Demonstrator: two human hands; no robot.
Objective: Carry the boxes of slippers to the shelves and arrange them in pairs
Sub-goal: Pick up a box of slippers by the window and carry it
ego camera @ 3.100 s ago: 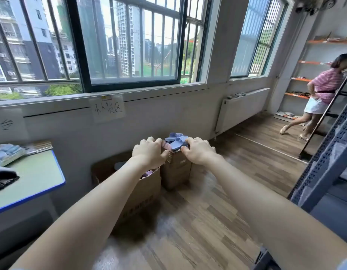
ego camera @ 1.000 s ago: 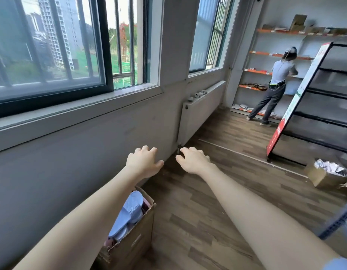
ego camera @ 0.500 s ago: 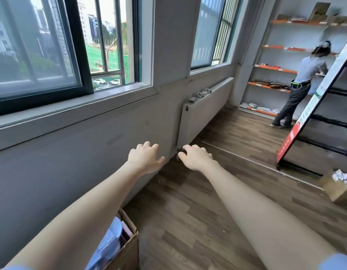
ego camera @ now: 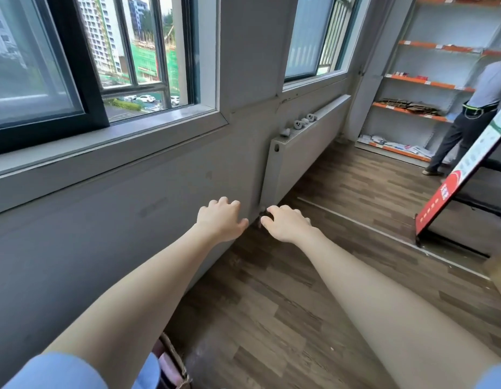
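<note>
Change: box (ego camera: 178, 372) now nearly gone past the frame's bottom edge, left of centre.
Box axis: only a corner shows; cannot tell.
Hands: left hand (ego camera: 219, 220), right hand (ego camera: 287, 224) loosely spread, empty.

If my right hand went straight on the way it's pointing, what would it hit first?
Probably the near end of the radiator ahead of your right hand, though depth is unclear.

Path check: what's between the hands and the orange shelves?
Head view: bare wood floor. The radiator flanks it left, a leaning sign rack right; a person stands at the shelves.
</note>
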